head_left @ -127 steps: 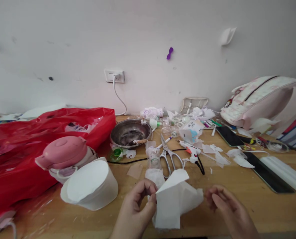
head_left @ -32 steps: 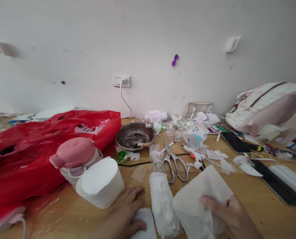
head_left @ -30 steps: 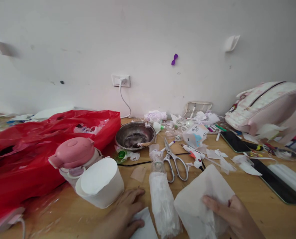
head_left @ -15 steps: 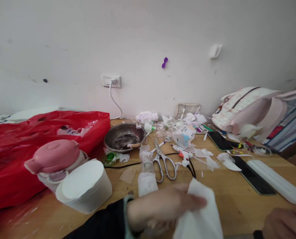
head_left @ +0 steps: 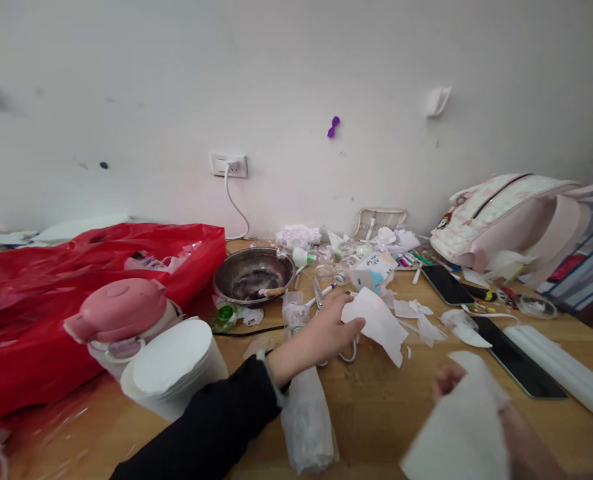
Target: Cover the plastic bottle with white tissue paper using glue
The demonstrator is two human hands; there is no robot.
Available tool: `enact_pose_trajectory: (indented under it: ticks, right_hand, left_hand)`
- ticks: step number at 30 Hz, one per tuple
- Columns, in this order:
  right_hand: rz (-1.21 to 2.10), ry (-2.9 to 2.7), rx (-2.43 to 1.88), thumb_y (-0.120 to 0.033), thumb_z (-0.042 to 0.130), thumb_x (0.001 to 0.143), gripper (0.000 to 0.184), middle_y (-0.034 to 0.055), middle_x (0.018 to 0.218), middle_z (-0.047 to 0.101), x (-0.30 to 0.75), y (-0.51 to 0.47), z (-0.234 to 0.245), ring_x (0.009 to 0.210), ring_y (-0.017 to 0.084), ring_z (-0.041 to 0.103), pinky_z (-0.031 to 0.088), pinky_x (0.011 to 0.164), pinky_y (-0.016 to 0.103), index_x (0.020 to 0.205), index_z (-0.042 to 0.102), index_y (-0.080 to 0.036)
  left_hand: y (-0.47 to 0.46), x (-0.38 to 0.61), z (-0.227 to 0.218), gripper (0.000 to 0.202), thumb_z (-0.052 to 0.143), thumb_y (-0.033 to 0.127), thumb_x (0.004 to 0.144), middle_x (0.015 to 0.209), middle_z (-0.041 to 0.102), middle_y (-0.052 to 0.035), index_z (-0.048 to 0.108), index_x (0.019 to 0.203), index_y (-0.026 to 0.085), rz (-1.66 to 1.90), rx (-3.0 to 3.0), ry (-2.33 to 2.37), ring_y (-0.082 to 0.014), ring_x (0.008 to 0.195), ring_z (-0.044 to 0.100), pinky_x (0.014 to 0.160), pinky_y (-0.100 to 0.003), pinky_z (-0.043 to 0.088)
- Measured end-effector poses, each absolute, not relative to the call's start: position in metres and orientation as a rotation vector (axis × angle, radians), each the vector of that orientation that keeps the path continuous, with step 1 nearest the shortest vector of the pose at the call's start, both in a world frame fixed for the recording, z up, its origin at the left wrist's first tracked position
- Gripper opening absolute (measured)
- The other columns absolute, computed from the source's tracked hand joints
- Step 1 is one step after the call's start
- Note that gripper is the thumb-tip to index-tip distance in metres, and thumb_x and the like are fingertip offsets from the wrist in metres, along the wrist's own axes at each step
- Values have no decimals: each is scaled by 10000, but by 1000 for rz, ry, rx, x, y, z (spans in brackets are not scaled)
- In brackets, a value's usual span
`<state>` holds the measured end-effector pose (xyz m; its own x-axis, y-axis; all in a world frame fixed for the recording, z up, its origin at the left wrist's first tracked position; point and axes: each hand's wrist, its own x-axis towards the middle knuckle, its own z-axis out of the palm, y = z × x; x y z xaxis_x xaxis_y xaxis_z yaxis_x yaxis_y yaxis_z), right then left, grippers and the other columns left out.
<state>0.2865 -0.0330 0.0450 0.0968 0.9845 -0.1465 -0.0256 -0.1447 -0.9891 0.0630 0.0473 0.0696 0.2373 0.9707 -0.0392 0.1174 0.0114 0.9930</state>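
Note:
My left hand (head_left: 321, 330), in a dark sleeve, reaches forward across the wooden table (head_left: 391, 400). Its thumb and fingers pinch a torn piece of white paper (head_left: 379, 320), held just above the scissors (head_left: 349, 352), which are mostly hidden beneath it. At the lower right my right hand (head_left: 449, 383) is closed on a larger white sheet (head_left: 464, 430); the sheet covers most of that hand, so only its fingertips show. A clear plastic bottle wrapped in white tissue (head_left: 306, 417) lies under my left forearm.
A red plastic bag (head_left: 51, 280) fills the left, with a pink-lidded bottle (head_left: 116, 310) and a white paper cup (head_left: 176, 363) before it. Behind are a metal bowl (head_left: 254, 273), scraps and markers. At the right lie a phone (head_left: 446, 283), a dark tablet (head_left: 516, 353) and a pink backpack (head_left: 506, 213).
My left hand has gone from the near edge out over the scissors with a piece of paper. My right hand has drawn back to the lower right with the larger sheet.

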Motion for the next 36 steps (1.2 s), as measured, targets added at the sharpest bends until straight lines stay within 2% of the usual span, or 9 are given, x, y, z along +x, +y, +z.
enact_pose_trajectory:
  ticks: [3, 7, 12, 15, 19, 22, 26, 30, 36]
  right_hand:
    - [1334, -913, -1370, -483, 830, 466, 470, 61, 752, 727, 252, -30, 47, 641, 215, 651, 516, 551, 270, 816, 687, -205]
    - [1437, -889, -1342, -490, 817, 490, 451, 36, 724, 716, 216, -30, 45, 656, 209, 638, 505, 569, 262, 818, 682, -212]
    - [1452, -1011, -1232, -456, 791, 545, 560, 35, 789, 718, 185, -24, 42, 734, 242, 658, 516, 620, 300, 1021, 613, -221]
    - [1470, -1031, -1187, -373, 796, 540, 650, 46, 854, 727, 174, -19, 45, 770, 257, 669, 530, 660, 337, 1118, 548, -212]
    - [1474, -1169, -1149, -338, 778, 551, 562, 43, 905, 727, 168, -11, 50, 842, 248, 662, 520, 741, 341, 1070, 606, -206]
    - [1493, -1200, -1257, -406, 755, 591, 416, 48, 828, 733, 165, -8, 47, 797, 245, 662, 516, 706, 330, 933, 681, -181]
    - [1567, -1036, -1341, -489, 722, 640, 441, 33, 749, 722, 162, -13, 34, 706, 229, 665, 516, 607, 300, 947, 676, -176]
    - [1585, -896, -1328, -504, 731, 623, 463, 34, 789, 730, 164, -22, 23, 748, 244, 677, 530, 648, 314, 956, 664, -189]
    - [1617, -940, -1314, -498, 728, 628, 380, 26, 833, 731, 176, -18, 30, 783, 221, 670, 517, 687, 288, 872, 657, -216]
  left_hand:
    - [0, 52, 73, 568, 519, 458, 814, 1228, 524, -169, 374, 1262, 140, 840, 1309, 885, -274, 1141, 492, 959, -389, 370]
    - [-48, 42, 61, 1089, 860, 316, 432, 1246, 507, -130, 269, 1344, 240, 708, 1301, 963, -310, 1121, 483, 942, -385, 362]
    - [-48, 22, 52, 396, 621, 417, 700, 793, 544, -3, 458, 985, 196, 942, 1040, 972, -136, 690, 499, 612, -235, 364]
    - [-38, 3, 53, 400, 633, 508, 652, 626, 450, 58, 467, 831, 190, 1006, 938, 1068, -89, 537, 366, 508, -212, 268]
    - [-33, -16, 50, 399, 667, 526, 607, 577, 429, 62, 520, 709, 169, 1023, 888, 1206, -81, 523, 337, 497, -211, 233]
    - [-36, -22, 40, 458, 672, 582, 603, 584, 464, 50, 567, 760, 165, 1041, 781, 1209, -99, 545, 408, 505, -211, 280]
    - [-50, -26, 21, 579, 622, 688, 631, 753, 603, -14, 562, 891, 174, 996, 635, 970, -144, 659, 558, 606, -247, 416]
    - [-61, -34, 7, 537, 811, 478, 533, 698, 577, 29, 558, 900, 179, 850, 821, 891, -96, 542, 492, 512, -209, 364]
    - [-63, -39, 11, 282, 760, 274, 630, 688, 551, 29, 511, 703, 163, 963, 674, 868, -97, 627, 483, 568, -203, 365]
